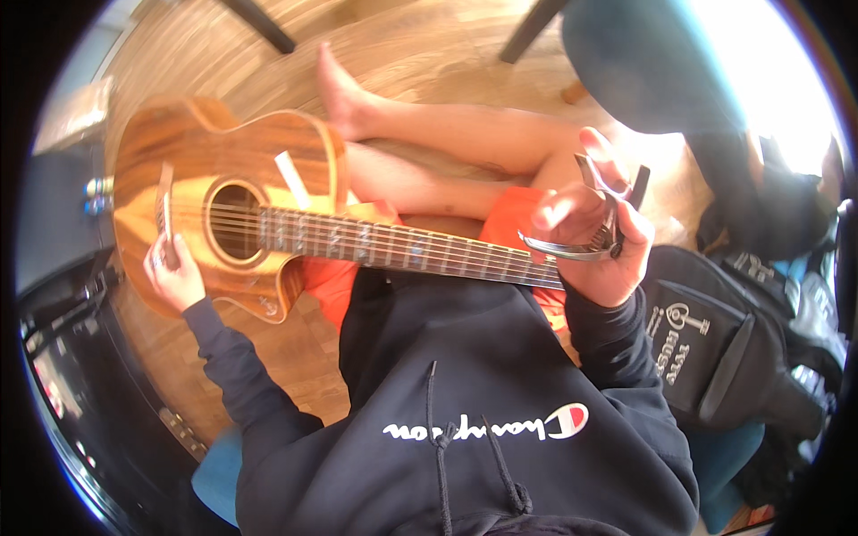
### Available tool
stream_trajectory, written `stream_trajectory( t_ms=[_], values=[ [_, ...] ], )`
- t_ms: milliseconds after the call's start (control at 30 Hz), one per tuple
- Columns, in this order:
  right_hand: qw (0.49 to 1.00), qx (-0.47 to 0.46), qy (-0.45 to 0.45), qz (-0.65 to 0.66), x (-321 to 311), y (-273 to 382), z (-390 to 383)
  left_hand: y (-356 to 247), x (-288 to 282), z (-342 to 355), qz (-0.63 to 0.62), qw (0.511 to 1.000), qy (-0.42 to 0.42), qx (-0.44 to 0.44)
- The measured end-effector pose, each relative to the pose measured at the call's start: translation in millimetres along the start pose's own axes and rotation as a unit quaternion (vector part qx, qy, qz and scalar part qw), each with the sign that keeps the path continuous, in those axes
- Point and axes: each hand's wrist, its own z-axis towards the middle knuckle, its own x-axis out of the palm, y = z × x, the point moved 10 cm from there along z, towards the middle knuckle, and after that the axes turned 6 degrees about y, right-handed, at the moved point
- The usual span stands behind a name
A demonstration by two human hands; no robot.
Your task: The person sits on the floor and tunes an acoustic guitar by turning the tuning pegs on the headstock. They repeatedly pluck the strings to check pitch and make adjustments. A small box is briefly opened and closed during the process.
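Note:
An acoustic guitar (299,147) lies face up across my lap, with its wooden body to the left and its neck running right. My left hand (174,272), with a ring on one finger, rests on the guitar top, fingertips at the bridge (165,201). My right hand (603,255) is raised over the far end of the neck, palm up. It holds a shiny metal spring capo (572,248) with dark handles, apart from the strings. The headstock is hidden behind this hand and sleeve.
A black guitar bag (706,330) stands at my right, beside other bags. A blue chair (643,62) is at the upper right. Black glossy furniture (80,393) stands at the left. My bare legs (447,134) stretch over the wooden floor (429,54).

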Motion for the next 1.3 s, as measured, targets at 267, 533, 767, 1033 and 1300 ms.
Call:
stream_trajectory(
  t_ms=[267,533,767,1033,1300],
  values=[
    [0.967,0.114,0.070,-0.215,47.3,-83.9,57.7,-25.4,-21.4,-0.7,-0.034,0.999,-0.006,-0.013],
    [0.896,0.067,0.268,-0.347,237.0,-190.7,165.7,-25.5,-24.9,-26.2,-0.110,0.991,-0.042,-0.062],
    [0.785,-0.123,0.372,-0.480,314.6,-278.3,197.0,-54.9,-3.9,-37.4,-0.151,0.976,-0.012,-0.156],
    [0.785,-0.041,0.390,-0.480,318.5,-323.0,207.6,-45.7,3.0,-31.4,-0.194,0.969,0.012,-0.153],
    [0.746,-0.070,0.384,-0.539,327.5,-322.9,202.2,-46.5,7.8,-29.8,-0.227,0.962,0.013,-0.151]
  ],
)
